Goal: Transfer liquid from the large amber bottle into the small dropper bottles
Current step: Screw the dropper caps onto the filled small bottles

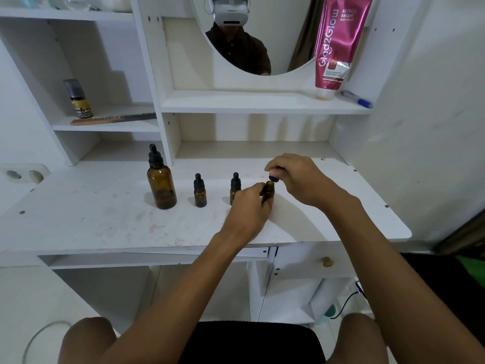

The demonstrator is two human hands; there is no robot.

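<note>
Head view: left hand (pixel 249 206) wraps the body of a small dropper bottle (pixel 268 193) standing on the white desk (pixel 105 222), fingers closed around the glass. Right hand (pixel 294 177) pinches the black dropper cap (pixel 273 178) just above the open neck, at about 1 o'clock from the left hand. Large amber bottle (pixel 161 187) sits capped at 9 o'clock, well apart; two more small capped bottles (pixel 200 191) stand between. Glass looks light, rigid, smooth, likely slippery and breakable; best held round the body while the ribbed cap collar takes the pinch. Fill level cannot be told.
</note>
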